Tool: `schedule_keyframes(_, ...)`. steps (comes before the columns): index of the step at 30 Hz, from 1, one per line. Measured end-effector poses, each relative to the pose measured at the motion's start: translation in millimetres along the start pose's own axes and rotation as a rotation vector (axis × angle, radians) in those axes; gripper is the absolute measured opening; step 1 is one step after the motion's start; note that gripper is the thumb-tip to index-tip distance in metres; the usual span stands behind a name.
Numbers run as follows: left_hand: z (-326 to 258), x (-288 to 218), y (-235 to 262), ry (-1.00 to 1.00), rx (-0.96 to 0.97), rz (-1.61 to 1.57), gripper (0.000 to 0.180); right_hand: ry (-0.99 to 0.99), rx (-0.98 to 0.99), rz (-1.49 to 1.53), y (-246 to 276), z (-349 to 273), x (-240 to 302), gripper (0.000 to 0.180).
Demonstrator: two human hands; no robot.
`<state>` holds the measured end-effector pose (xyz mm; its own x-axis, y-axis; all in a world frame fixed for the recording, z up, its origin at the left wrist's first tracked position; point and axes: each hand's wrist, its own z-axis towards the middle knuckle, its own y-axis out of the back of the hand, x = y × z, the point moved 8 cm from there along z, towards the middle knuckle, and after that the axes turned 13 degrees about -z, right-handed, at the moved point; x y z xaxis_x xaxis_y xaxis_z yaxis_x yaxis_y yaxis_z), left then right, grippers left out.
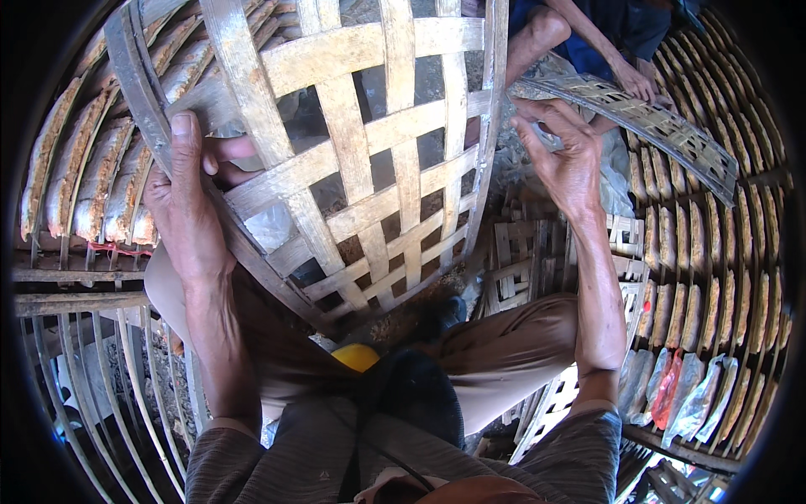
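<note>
A large panel of woven bamboo strips with a darker rim is tilted up in front of me, above my lap. My left hand is closed round its left rim, thumb on the near face and fingers reaching behind. Right of the panel, apart from its right rim, my right hand is raised. Its thumb and fingers are bent but parted, and no object shows between them. Part of the floor and my legs is hidden behind the panel.
At the upper right, another person's hand rests on a second woven panel. Rows of rough brown-edged pieces sit on slatted racks at right and upper left. More lattice panels stand beside my right knee. A slatted rack lies lower left.
</note>
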<state>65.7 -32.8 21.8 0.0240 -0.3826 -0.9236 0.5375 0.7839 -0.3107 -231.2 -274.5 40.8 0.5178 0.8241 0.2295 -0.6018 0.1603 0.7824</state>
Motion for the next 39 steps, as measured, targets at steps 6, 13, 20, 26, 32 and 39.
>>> schedule_keyframes(6, 3.4, 0.1, -3.7, 0.032, 0.046, -0.096, 0.043, 0.161, -0.008, -0.07, -6.7, -5.1, 15.4, 0.024)
schedule_keyframes(13, 3.6, 10.2, 0.2, 0.13, 0.057, -0.171, 0.043, 0.336, -0.104, -0.33, -8.4, -8.7, 37.8, 0.023)
schedule_keyframes(20, 2.4, 16.3, 4.5, 0.152, 0.045, -0.101, 0.043, 0.365, -0.061, -0.492, -19.5, -1.8, 42.7, 0.017)
schedule_keyframes(26, 5.1, 14.9, 5.1, 0.164, 0.006, -0.155, 0.041, -0.035, -0.01, 0.087, -13.0, -3.4, -13.2, 0.011)
schedule_keyframes(32, 4.5, 16.4, 1.6, 0.182, -0.002, -0.236, 0.04, 0.144, -0.178, -0.107, -9.4, -4.1, 21.4, 0.03)
schedule_keyframes(39, 2.6, 15.1, -1.3, 0.149, -0.004, -0.263, 0.039, 0.118, -0.175, -0.132, -24.0, -4.8, 22.3, 0.03)
